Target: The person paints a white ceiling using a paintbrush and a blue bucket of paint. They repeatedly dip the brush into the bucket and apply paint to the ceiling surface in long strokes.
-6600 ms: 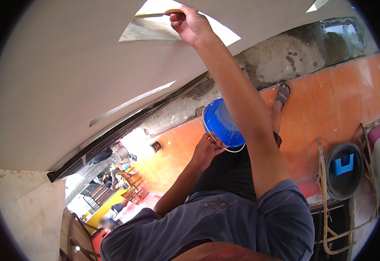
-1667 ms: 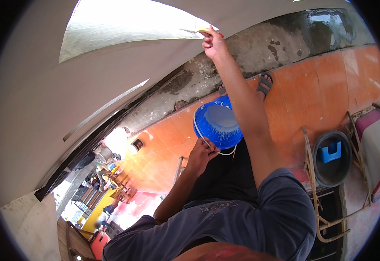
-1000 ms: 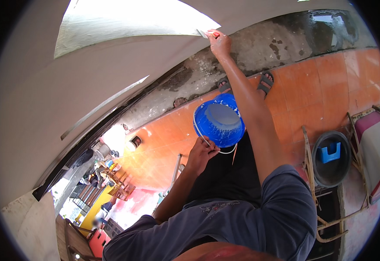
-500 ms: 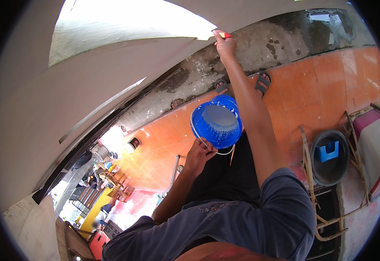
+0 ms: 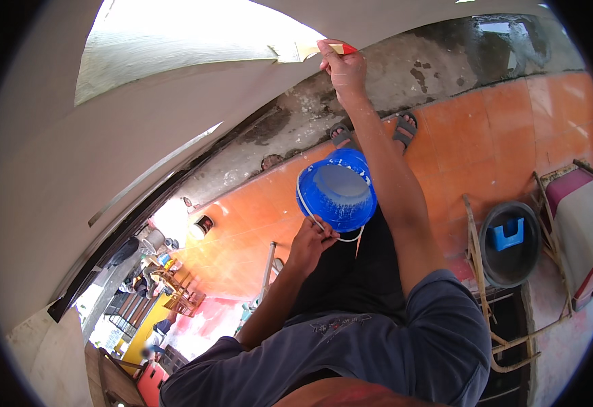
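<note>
My right hand (image 5: pixel 342 71) is raised at the top centre, closed on a paintbrush (image 5: pixel 342 49) with a yellow-and-red handle. Its head is against the white lower border of a bright recess (image 5: pixel 181 41) in the overhead surface (image 5: pixel 72 156). Lower down, my left hand (image 5: pixel 310 241) is closed on the white wire handle of a blue bucket (image 5: pixel 330 217), which hangs tilted before my dark trousers. Pale, whitish paint or liquid lies inside the bucket and streaks its inner wall.
Orange floor tiles (image 5: pixel 459 142) border a stained concrete strip (image 5: pixel 432 54), near my sandaled feet (image 5: pixel 403 130). At right stand a metal-framed chair (image 5: pixel 575 217) and a dark basin (image 5: pixel 493 261) holding a blue plastic item (image 5: pixel 507 230). At lower left, a person (image 5: pixel 157 339) is among wooden furniture and clutter.
Over the last half second my right hand and the brush have shifted a little left along the recess's border. Compared with the oldest frame, they are farther right. My left hand still grips the bucket handle.
</note>
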The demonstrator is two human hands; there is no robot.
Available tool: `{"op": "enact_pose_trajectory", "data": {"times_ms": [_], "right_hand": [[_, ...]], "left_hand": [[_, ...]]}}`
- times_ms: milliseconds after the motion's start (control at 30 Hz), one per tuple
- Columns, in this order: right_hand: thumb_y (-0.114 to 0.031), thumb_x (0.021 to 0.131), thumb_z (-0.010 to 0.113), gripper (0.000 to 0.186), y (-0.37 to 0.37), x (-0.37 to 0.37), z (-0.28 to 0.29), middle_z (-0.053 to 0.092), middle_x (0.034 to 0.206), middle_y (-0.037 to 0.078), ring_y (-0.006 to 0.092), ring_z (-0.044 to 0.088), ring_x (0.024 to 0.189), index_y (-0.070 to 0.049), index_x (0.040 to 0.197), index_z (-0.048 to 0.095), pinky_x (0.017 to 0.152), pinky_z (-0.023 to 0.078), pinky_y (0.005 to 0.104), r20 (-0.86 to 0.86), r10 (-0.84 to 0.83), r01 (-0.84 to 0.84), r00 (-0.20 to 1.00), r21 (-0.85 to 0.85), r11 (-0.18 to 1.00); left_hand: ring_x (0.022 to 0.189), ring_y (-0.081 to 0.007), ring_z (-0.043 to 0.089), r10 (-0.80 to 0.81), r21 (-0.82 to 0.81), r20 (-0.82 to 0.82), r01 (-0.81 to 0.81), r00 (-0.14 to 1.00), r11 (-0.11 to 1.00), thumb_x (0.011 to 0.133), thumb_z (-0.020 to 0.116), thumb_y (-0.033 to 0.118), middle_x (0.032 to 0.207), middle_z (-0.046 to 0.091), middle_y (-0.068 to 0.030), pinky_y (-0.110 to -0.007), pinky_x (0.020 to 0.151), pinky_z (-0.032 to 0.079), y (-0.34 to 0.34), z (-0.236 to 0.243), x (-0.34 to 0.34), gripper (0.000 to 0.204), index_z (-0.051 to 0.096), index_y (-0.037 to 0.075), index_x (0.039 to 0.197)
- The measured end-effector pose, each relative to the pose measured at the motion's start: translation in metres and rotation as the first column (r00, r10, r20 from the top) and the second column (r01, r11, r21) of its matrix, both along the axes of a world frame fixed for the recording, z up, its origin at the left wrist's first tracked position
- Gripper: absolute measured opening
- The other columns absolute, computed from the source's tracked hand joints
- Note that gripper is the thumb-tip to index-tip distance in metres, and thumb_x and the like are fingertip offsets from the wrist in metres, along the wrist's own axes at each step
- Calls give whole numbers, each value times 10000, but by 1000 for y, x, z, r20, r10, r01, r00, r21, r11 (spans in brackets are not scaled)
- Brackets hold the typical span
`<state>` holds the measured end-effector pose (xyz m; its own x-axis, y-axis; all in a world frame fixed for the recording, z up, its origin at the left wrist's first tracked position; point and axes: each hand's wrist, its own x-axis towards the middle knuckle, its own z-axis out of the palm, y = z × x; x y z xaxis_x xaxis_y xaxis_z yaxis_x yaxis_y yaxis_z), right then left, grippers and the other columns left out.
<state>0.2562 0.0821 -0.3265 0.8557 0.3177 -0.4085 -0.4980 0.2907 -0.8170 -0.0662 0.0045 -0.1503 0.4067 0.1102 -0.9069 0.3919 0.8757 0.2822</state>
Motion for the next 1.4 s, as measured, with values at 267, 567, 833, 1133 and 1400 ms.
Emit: {"op": "enact_pose_trajectory", "data": {"times_ms": [267, 567, 833, 1133, 1400], "right_hand": [[-212, 891, 760, 204, 3, -4, -42, 624, 695, -1, 75, 496, 538, -21, 947, 713, 495, 378, 238, -405, -136, 119, 904, -65, 991], [-217, 835, 775, 234, 21, -13, -77, 740, 888, 151, 215, 705, 789, -41, 986, 746, 737, 528, 326, 355, 144, 87, 923, -562, 823], [-210, 842, 770, 217, 35, -5, -19, 749, 904, 126, 206, 705, 798, -33, 967, 749, 750, 532, 324, 340, 214, -27, 916, -480, 877], [-123, 864, 764, 175, 22, -9, 25, 640, 730, 0, 58, 511, 545, -1, 986, 735, 513, 403, 223, -180, -229, 242, 957, 56, 969], [-126, 866, 738, 146, 32, -21, -64, 740, 871, 105, 186, 672, 761, 10, 919, 739, 725, 522, 302, 173, -168, 232, 970, -481, 845]], "left_hand": [[1050, -261, 572, 12, -9, -12, -12, 1000, 1000, 862, 473, 146, 994, 536, -73, -495, 1037, 416, 0, 3, 5, 298, 444, 136, 1158], [1046, -275, 573, 45, 0, 0, -45, 999, 999, 866, 458, 129, 995, 537, -81, -503, 1038, 417, -2, 1, 3, 289, 451, 128, 1154], [1039, -270, 576, 73, -24, -26, -74, 997, 997, 886, 461, 136, 973, 538, -76, -502, 1035, 419, 1, 3, 2, 255, 459, 127, 1141], [1037, -264, 581, 63, -20, 2, -63, 998, 998, 878, 461, 123, 961, 543, -69, -497, 1026, 424, 4, 4, 6, 257, 465, 130, 1135], [1059, -272, 579, 61, -9, 31, -61, 998, 998, 927, 480, 186, 986, 549, -74, -498, 1036, 414, 6, 2, -3, 238, 468, 136, 1160]]}}
